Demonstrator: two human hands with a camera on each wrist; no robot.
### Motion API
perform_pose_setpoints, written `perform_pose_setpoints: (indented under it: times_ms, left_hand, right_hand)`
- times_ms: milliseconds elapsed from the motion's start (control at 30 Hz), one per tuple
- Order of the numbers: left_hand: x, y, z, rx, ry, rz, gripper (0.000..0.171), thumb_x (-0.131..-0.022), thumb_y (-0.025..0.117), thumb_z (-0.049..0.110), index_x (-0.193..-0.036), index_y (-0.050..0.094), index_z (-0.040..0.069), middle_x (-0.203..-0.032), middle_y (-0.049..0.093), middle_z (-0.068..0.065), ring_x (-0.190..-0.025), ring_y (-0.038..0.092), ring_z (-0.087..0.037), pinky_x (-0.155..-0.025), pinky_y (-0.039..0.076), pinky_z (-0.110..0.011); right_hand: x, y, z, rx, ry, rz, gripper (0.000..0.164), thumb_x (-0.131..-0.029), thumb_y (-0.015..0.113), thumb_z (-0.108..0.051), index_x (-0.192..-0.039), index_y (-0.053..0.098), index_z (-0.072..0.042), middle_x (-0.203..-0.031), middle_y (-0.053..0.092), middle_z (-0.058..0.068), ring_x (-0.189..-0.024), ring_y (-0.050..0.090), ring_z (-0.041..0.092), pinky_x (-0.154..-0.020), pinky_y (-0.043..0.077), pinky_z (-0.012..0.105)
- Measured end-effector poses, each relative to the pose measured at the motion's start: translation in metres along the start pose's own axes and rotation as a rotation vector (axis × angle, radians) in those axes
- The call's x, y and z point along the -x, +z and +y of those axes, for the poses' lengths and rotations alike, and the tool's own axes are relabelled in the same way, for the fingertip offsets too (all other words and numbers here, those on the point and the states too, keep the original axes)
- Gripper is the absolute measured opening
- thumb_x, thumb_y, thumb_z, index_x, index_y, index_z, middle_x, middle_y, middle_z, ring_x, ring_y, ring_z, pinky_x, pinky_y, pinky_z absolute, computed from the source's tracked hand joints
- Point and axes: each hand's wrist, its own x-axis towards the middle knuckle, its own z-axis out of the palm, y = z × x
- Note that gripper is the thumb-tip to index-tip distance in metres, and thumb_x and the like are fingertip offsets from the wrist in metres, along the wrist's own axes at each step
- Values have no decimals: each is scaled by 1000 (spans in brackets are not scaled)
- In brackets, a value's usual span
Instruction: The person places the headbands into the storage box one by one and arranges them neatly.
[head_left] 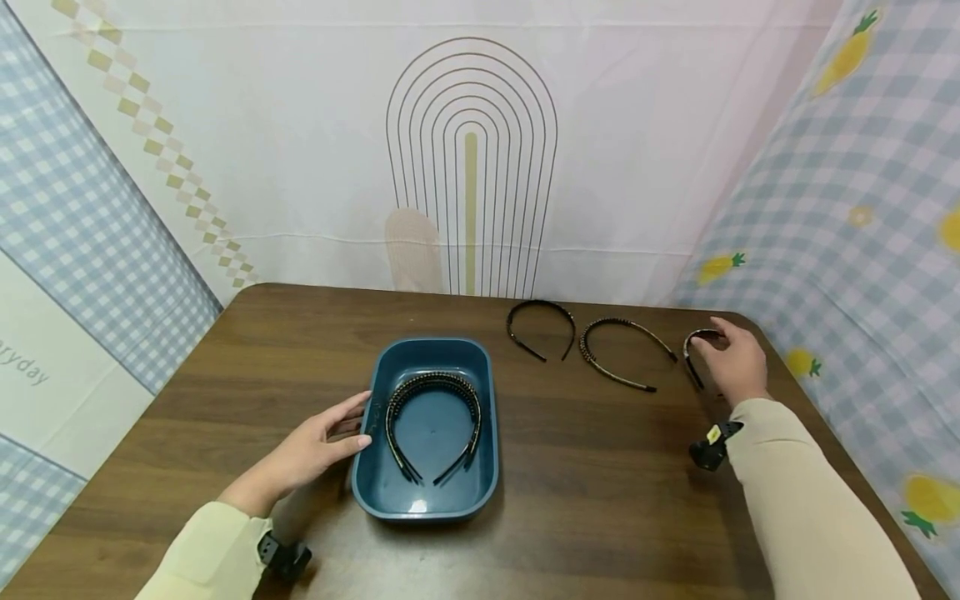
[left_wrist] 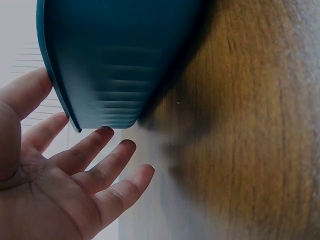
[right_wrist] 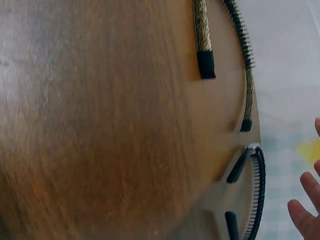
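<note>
My left hand (head_left: pixel 318 450) rests against the left rim of a blue plastic tray (head_left: pixel 492 417), its fingers loosely spread. From the left wrist view, the thumb and fingertips meet the edge of the tray (left_wrist: pixel 120 40). Inside lie several dark beaded headbands (head_left: pixel 433 382), nested together with their ends facing me. At the table's far right, my right hand (head_left: pixel 737 365) reaches over another headband (head_left: pixel 688 357) and partly covers it. The right wrist view has the fingers (right_wrist: pixel 310 192) spread, beside this black toothed headband (right_wrist: pixel 260 192).
Two more headbands lie on the wooden table (head_left: pixel 585 500) right of the tray: a thin black one (head_left: pixel 540 303) near the back edge and a gold-and-black one (head_left: pixel 622 322) beside it. A white patterned cloth (head_left: pixel 300 150) hangs behind, and a checked cloth (head_left: pixel 840 275) borders the right side.
</note>
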Motion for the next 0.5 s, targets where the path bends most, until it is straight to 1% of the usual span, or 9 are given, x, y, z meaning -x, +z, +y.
perform_pose_setpoints:
  times_ms: [100, 167, 233, 333, 500]
  left_hand:
    - [0, 0, 1, -9, -10, 1, 65, -97, 59, 20, -151, 27, 3, -146, 39, -28, -131, 43, -43, -101, 42, -52]
    - [0, 0, 2, -14, -12, 1, 65, -97, 59, 21, -152, 27, 4, -146, 39, -28, -131, 43, -43, -101, 42, -52]
    - [0, -1, 2, -17, -12, 1, 65, -97, 59, 21, -152, 27, 4, -146, 39, -28, -131, 43, -43, -101, 42, -52]
    - [0, -1, 1, -9, -3, 0, 65, -97, 59, 20, -151, 27, 3, -146, 39, -28, -131, 43, -43, -102, 42, -52]
    - [-1, 0, -1, -12, 2, 3, 65, -97, 59, 19, -151, 28, 2, -145, 40, -28, -130, 44, -43, -101, 42, -51]
  right_hand:
    - [-1, -1, 8, 3, 6, 33, 56, -100, 53, -27, -144, 38, 4, -134, 45, 35, -119, 44, 50, -92, 38, 62]
    - [-2, -3, 14, 13, 19, 58, 56, -99, 54, -25, -143, 40, 6, -134, 46, 36, -120, 43, 51, -94, 37, 63]
    - [-3, -4, 20, 23, 46, 72, 56, -98, 56, -24, -142, 41, 7, -134, 46, 36, -120, 43, 53, -95, 37, 63]
    - [-4, -5, 28, 33, 109, 53, 60, -98, 55, -27, -144, 37, 7, -139, 41, 37, -126, 36, 55, -100, 33, 64]
    - [1, -8, 37, 42, 215, -10, 67, -99, 50, -33, -148, 27, 7, -145, 29, 39, -131, 27, 57, -102, 29, 65]
